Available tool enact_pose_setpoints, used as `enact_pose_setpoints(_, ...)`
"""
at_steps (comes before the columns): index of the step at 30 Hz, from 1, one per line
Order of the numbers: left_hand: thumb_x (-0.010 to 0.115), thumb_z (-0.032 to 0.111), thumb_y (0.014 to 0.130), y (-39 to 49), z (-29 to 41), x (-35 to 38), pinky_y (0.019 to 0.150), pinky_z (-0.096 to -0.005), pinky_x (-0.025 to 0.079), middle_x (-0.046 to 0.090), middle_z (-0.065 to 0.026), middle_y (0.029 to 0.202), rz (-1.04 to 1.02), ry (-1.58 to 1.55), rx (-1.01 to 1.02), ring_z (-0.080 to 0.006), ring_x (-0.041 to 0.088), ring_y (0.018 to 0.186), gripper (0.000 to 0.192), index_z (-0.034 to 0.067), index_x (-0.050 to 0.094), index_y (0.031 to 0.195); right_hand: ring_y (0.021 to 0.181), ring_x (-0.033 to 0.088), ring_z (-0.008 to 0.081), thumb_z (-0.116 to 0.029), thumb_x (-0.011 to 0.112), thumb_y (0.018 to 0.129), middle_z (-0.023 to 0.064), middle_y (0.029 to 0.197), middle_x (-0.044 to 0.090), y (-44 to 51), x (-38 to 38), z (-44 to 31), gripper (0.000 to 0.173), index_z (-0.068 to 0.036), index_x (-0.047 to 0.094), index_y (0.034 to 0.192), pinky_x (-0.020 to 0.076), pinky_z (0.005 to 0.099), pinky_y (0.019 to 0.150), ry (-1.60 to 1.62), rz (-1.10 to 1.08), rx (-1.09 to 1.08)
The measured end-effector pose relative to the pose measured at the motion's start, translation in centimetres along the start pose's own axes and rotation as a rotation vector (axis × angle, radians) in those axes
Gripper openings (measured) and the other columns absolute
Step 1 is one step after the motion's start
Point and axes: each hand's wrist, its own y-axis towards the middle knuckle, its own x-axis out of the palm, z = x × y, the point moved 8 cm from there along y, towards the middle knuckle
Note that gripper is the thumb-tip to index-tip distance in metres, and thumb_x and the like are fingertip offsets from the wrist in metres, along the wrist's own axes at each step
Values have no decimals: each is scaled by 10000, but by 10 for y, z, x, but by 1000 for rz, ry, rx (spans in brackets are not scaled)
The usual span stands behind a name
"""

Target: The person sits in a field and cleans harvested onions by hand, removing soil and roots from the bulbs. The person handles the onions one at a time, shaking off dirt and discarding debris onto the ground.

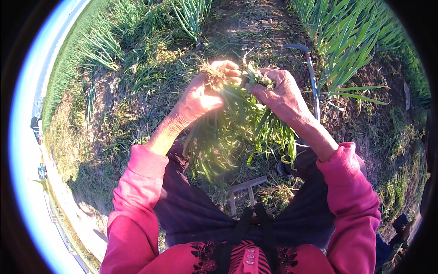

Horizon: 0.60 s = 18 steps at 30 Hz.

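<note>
In my left hand is a clump of grassy weeds, its tangle of fibrous, earthy roots at the top beside my fingers. Long leaves hang below it, blurred. My right hand pinches a bundle of green plants by its stem ends, close to the fingertips of my left hand. From that bundle, narrow leaves droop over the ground between my knees. Part of each plant bunch is hidden by the hands and by the blur.
A hook-ended tool, apparently a sickle, stands or lies right of my right hand. Green onion plants grow at right, with more onion plants ahead left. A metal frame shows between my legs. Cut weeds litter the soil.
</note>
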Motion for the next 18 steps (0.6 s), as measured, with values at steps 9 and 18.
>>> enact_pose_setpoints(9, 629, 59, 862, -6, -25, -10, 953, -289, 481, 558, -74, 1263, 6, -7, -29, -153, 556, 1120, 571, 54, 417, 1392, 557, 612, 181, -148, 686, 789, 131, 702, 643, -3, 19, -18, 272, 10, 667, 1010, 487, 351, 523, -122, -13, -201)
enact_pose_setpoints(18, 641, 58, 805, -5, -19, 5, 926, -307, 459, 590, -58, 1177, -83, 469, -114, -138, 553, 1063, 531, 103, 488, 1311, 588, 605, 237, -198, 677, 777, 121, 641, 601, -7, 16, -19, 221, -8, 684, 891, 492, 381, 567, -188, -41, -213)
